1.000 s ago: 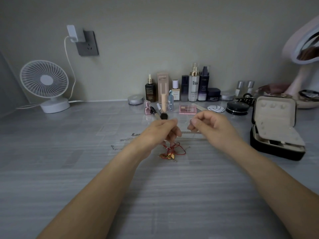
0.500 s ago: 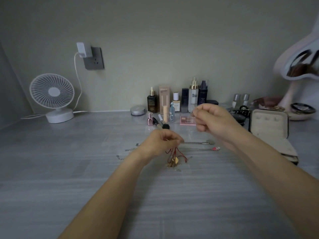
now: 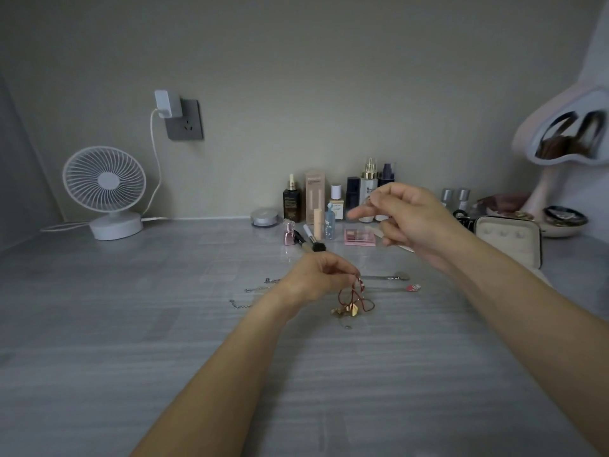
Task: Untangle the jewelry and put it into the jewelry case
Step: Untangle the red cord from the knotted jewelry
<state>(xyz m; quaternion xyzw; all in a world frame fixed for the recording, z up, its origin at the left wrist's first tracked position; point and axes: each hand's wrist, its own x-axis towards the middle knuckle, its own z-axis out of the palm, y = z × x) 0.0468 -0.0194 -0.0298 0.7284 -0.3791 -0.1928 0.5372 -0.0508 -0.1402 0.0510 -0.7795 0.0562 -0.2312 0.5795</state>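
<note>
My left hand (image 3: 318, 278) hovers low over the grey table and pinches the top of a tangle of red cord with gold charms (image 3: 352, 303), whose lower end touches the table. Higher and further back, my right hand (image 3: 412, 219) is raised, with thumb and fingers pinching a small silvery piece of a thin chain (image 3: 369, 200); the chain's run is too fine to see. The open jewelry case (image 3: 509, 240), black outside and cream inside, stands at the right with its lid upright, partly hidden behind my right forearm.
Loose silver chains (image 3: 255, 289) lie left of my left hand, and two metal pins (image 3: 387, 278) lie just behind the tangle. Cosmetic bottles (image 3: 367, 189), a pink palette (image 3: 359, 237) and brushes (image 3: 308, 240) line the back. A white fan (image 3: 103, 189) stands far left, a mirror (image 3: 573, 140) far right.
My right hand rose and drew back, away from my left hand, and its index finger stretched out. My left hand lifted the red cord tangle slightly. The view tilted upward.
</note>
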